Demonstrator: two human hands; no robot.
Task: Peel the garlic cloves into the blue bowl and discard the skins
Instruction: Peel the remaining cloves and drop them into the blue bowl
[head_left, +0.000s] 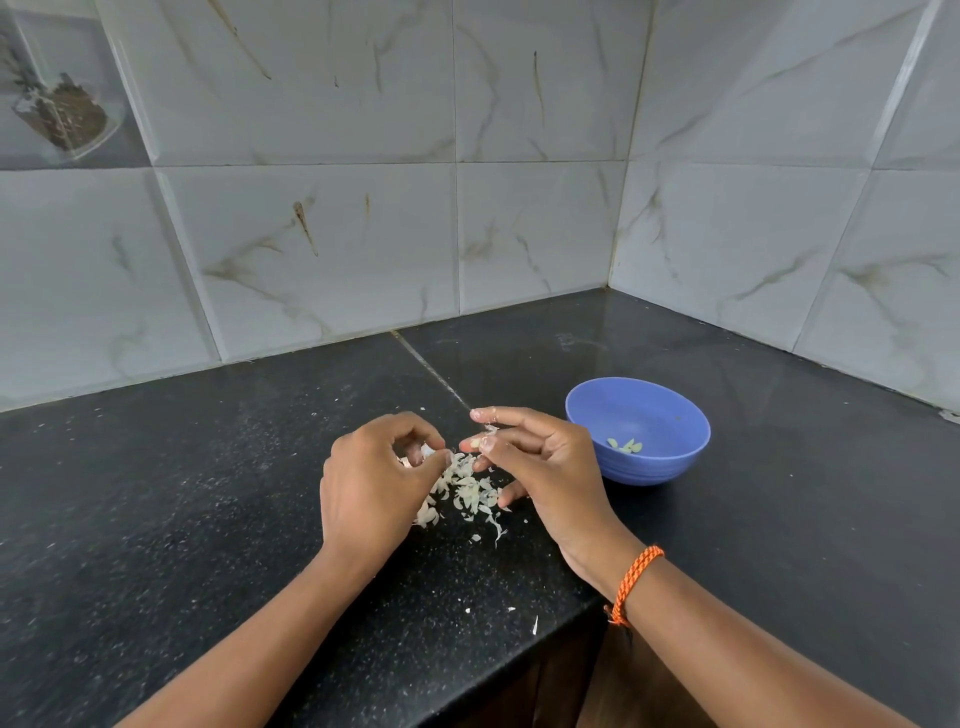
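My right hand (540, 467) pinches a small pale garlic clove (471, 444) between thumb and fingertips, with a scrap of skin stuck near the index finger. My left hand (371, 483) is curled, its thumb and fingers pinching a bit of white garlic skin (427, 453). Below and between both hands lies a pile of loose garlic skins (467, 493) on the black counter. The blue bowl (670, 462) stands just right of my right hand and holds a few peeled cloves (626, 444).
The black speckled counter (208, 519) fills a corner of marble-look wall tiles (535, 234). Its front edge runs diagonally at the lower right. Stray skin flakes (534, 625) lie near that edge. A glass container (62, 104) shows at the upper left.
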